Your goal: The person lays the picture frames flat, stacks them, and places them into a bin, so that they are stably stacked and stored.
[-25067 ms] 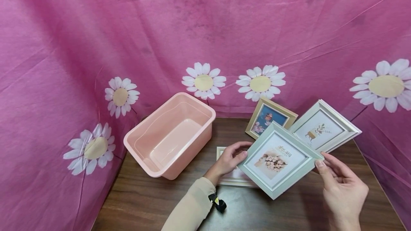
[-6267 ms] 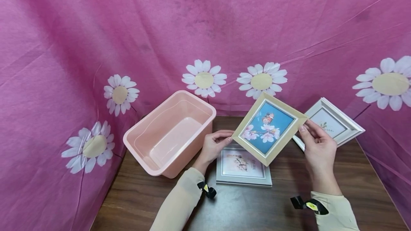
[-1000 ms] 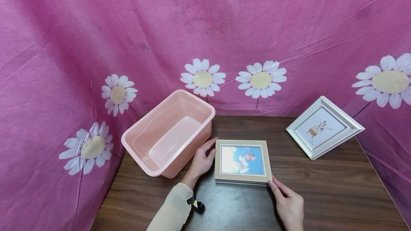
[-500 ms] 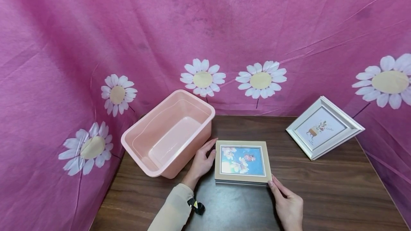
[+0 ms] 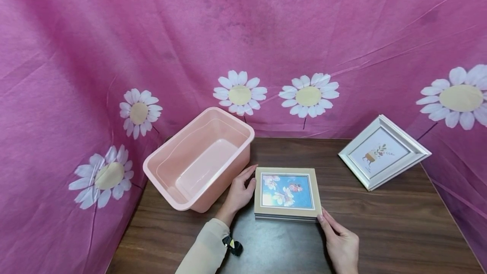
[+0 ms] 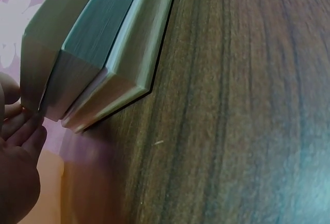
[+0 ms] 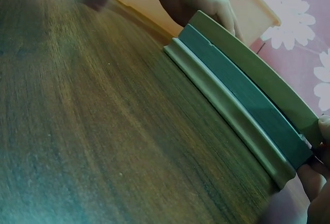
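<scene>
Illegibly lettered white frame; fingers touch frame stack.

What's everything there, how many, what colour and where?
Table: one, brown, across the bottom
Cloth: one, pink, along the table's back and sides
Daisies: five, white and yellow, printed on the cloth
Tub: one, light pink, on the left
Stacked frames: three, tan, green, cream downward, in the middle
Single frame: one, white, right
Sleeve: one, beige, bottom middle
Strap: one, black, on the sleeve
Left hand: one, stack's left side
Right hand: one, stack's near right corner
</scene>
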The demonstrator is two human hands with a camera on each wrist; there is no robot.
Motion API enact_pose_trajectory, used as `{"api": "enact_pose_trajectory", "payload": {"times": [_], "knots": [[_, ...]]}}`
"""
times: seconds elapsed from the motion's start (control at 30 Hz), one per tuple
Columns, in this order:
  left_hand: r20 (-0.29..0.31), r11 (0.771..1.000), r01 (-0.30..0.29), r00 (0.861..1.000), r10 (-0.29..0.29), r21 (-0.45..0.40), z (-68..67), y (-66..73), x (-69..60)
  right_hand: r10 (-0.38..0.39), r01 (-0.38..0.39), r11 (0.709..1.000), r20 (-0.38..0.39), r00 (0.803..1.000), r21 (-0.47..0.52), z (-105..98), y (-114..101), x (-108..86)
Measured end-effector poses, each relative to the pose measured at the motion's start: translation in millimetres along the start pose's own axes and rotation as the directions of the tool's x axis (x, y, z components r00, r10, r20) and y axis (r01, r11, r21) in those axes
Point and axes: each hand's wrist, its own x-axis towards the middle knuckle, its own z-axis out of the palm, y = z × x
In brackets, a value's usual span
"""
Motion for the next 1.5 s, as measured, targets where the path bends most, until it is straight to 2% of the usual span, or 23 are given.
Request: {"api": "enact_pose_trajectory", "payload": {"times": [0.13,0.3,0.57,0.73,0.87,1.0,1.13,1.5], "knots": [[-0.006,1.0,-0.01,1.0,0.01,0.02,1.5,-1.2,-0.2,0.009,-0.009,1.0,-0.002,1.0,0.016,-0.4,1.9,0.5],[-0.014,0.999,-0.016,1.0,0.017,0.047,0.9,-0.7,-0.1,0.031,-0.031,0.999,-0.006,1.0,-0.015,-0.9,-0.1,1.6],[-0.012,0.996,-0.014,1.0,0.015,0.087,-1.0,-1.6,2.3,0.001,-0.001,1.0,0.016,1.0,-0.019,-2.2,1.4,3.6],[-0.03,1.0,0.017,0.999,-0.016,0.019,-0.6,-3.5,2.8,-0.005,0.004,1.0,0.039,0.999,0.025,-3.9,2.0,4.7],[-0.09,0.997,0.038,0.995,-0.045,-0.07,0.9,-5.0,2.8,0.01,-0.013,0.999,0.079,0.997,0.041,-7.7,-0.1,7.7],[-0.157,0.99,0.024,0.987,-0.046,-0.136,2.1,-3.8,4.1,0.012,-0.014,1.0,0.091,0.996,0.019,-12.0,-4.1,12.9],[-0.183,0.981,-0.008,0.983,-0.028,-0.195,1.4,0.3,6.2,-0.001,0.0,1.0,0.093,0.996,0.013,-15.5,-9.0,20.4],[-0.174,0.979,-0.057,0.984,0.023,-0.194,-0.5,11.0,15.7,-0.096,0.092,0.994,0.061,0.994,0.058,-27.6,-22.1,45.7]]}}
